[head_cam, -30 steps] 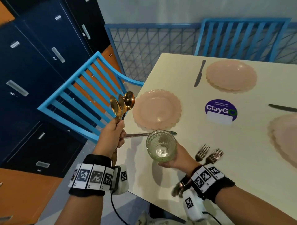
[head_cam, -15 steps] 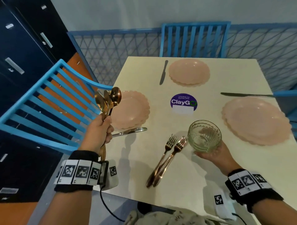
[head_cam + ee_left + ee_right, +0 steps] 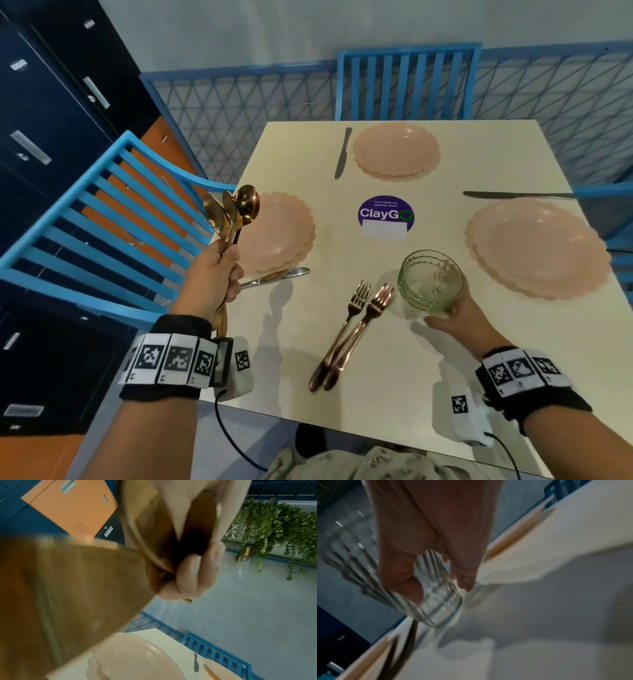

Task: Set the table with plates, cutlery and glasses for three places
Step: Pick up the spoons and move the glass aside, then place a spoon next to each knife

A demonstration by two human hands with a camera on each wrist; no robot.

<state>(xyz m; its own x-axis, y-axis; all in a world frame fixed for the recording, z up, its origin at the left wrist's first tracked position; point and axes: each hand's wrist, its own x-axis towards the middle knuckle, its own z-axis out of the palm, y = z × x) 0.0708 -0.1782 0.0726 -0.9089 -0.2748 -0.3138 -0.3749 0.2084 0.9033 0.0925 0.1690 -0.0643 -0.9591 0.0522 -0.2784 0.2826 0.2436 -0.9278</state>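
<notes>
My left hand (image 3: pixel 219 270) grips a bunch of gold spoons (image 3: pixel 233 210) upright over the table's left edge; their handles (image 3: pixel 72 595) fill the left wrist view. My right hand (image 3: pixel 455 315) holds a stack of ribbed green-tinted glasses (image 3: pixel 430 281) near the table's middle, fingers curled round the glasses (image 3: pixel 435 599). Two copper forks (image 3: pixel 349 332) lie side by side on the cream table (image 3: pixel 394 377), just left of the glasses. Three pink scalloped plates sit at the left (image 3: pixel 277 233), far (image 3: pixel 395 150) and right (image 3: pixel 537 246), each with a knife (image 3: pixel 342 154) beside it.
A purple ClayGo sticker (image 3: pixel 385 216) marks the table's centre. Blue slatted chairs stand at the left (image 3: pixel 102 219) and far side (image 3: pixel 407 82). A blue mesh fence (image 3: pixel 239 113) runs behind, with dark lockers (image 3: pixel 51 120) at left.
My right hand carried the glasses from the near left corner rightward past the forks, toward the right plate. My view turned to face the table. The left hand still holds the spoons.
</notes>
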